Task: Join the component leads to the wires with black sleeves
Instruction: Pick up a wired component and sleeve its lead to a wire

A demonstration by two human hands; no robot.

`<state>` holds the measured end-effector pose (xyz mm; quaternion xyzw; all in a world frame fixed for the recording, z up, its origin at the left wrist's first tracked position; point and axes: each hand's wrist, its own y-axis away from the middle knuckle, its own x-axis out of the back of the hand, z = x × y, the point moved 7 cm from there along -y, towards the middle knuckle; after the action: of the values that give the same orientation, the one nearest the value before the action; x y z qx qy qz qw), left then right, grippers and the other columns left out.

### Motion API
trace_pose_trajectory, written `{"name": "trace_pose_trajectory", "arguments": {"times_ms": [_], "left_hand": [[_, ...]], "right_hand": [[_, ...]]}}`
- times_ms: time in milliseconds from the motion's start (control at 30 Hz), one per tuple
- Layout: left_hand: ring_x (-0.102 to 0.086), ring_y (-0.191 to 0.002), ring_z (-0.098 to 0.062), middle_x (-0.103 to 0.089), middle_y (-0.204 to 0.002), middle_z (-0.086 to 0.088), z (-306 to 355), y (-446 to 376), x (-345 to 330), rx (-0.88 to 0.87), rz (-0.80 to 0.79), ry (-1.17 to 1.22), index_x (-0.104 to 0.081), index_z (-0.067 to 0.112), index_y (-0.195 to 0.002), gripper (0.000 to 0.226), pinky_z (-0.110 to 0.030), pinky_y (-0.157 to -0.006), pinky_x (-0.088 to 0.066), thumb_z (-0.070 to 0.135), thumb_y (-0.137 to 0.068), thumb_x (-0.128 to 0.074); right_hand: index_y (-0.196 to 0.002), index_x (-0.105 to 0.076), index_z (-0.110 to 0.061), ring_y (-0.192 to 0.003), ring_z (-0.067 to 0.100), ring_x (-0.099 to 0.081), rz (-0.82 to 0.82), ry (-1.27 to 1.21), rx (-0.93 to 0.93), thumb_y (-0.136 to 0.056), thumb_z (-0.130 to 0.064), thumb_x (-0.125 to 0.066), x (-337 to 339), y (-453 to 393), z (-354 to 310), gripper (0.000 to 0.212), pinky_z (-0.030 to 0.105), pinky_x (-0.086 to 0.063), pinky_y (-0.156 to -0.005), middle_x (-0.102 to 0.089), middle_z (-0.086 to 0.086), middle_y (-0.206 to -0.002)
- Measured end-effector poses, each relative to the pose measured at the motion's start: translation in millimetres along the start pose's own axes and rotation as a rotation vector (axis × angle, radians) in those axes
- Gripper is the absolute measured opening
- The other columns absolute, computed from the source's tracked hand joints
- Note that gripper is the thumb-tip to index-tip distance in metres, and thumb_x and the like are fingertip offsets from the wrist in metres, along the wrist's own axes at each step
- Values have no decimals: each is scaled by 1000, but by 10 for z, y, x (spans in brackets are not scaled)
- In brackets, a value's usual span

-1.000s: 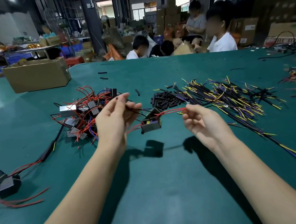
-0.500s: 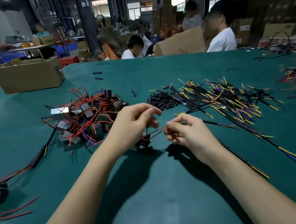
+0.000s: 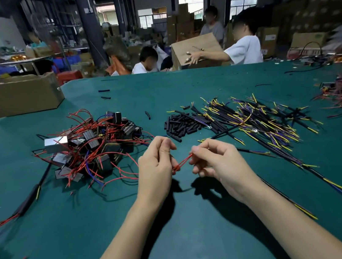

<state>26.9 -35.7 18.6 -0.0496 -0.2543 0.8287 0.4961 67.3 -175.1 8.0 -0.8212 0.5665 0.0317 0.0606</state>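
Both hands are pinching one thin red lead (image 3: 182,162) just in front of the component pile (image 3: 93,149): left hand (image 3: 156,167) and right hand (image 3: 214,160) fingers clamped. Light, floppy; best gripped near its tip.

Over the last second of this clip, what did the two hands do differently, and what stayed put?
Both hands came together and lowered toward the green mat. The right hand, open a second ago, now pinches the red leads; the left hand keeps its hold on them. The component that hung in view is now hidden. The component pile, black sleeves and wire bundle stayed put.
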Motion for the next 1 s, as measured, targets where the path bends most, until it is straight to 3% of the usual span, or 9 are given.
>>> {"name": "trace_pose_trajectory", "arguments": {"times_ms": [267, 367, 433, 567, 667, 833, 1000], "left_hand": [[-46, -44, -18, -53, -47, 1, -57, -4, -1, -78, 74, -97, -49, 25, -77, 25, -30, -50, -40, 27, -101, -43], [-48, -47, -25, -54, -50, -1, -83, -20, -12, -69, 96, -125, -48, 26, -78, 24, -35, -51, -42, 32, -100, -41], [-49, -48, -23, -53, -50, -3, -79, -19, -24, -66, 107, -147, -49, 27, -79, 24, -38, -54, -45, 40, -97, -39], [-49, -53, -26, -52, -53, -6, -33, -1, -66, -118, 47, -196, -55, 25, -82, 24, -43, -56, -45, 42, -93, -41], [-47, -58, -25, -50, -57, 2, 17, 32, -117, -176, -52, -192, -58, 23, -81, 21, -43, -58, -45, 36, -92, -45], [-45, -57, -4, -54, -62, 19, 64, 77, -172, -201, -139, -204, -63, 26, -81, 19, -29, -57, -38, 32, -92, -48], [-50, -63, 7, -58, -66, 27, 100, 103, -185, -235, -171, -226, -66, 25, -83, 16, -18, -61, -37, 22, -93, -54]], "right_hand": [[-75, -60, 1, -39, 5, -45, -20, -491, -451, -90, -7, -56, -65, 57, 190, 17, 11, -30, -32, -58, 8, -58], [-77, -58, 1, -36, 5, -43, 1, -619, -497, -91, -6, -54, -89, 59, 219, 17, 11, -28, -30, -56, 8, -57], [-78, -59, 0, -38, 5, -44, 37, -538, -422, -92, -7, -54, -47, 49, 212, 17, 11, -29, -32, -58, 7, -57], [-88, -66, -7, -47, 7, -54, 133, 37, -30, -92, -11, -60, 77, 42, 21, 7, 14, -39, -44, -66, 6, -74], [-99, -67, -17, -66, 12, -62, 117, 259, 162, -88, -15, -65, 9, 81, -93, 10, 20, -49, -60, -70, 10, -86], [-82, -70, -13, -61, 1, -59, 165, 219, 283, -89, -7, -63, 36, 119, -174, 12, 9, -43, -59, -70, -5, -71], [-84, -70, -11, -56, -3, -58, 151, 179, 261, -88, -6, -64, 59, 101, -183, 9, 7, -41, -54, -70, -5, -68]]}}
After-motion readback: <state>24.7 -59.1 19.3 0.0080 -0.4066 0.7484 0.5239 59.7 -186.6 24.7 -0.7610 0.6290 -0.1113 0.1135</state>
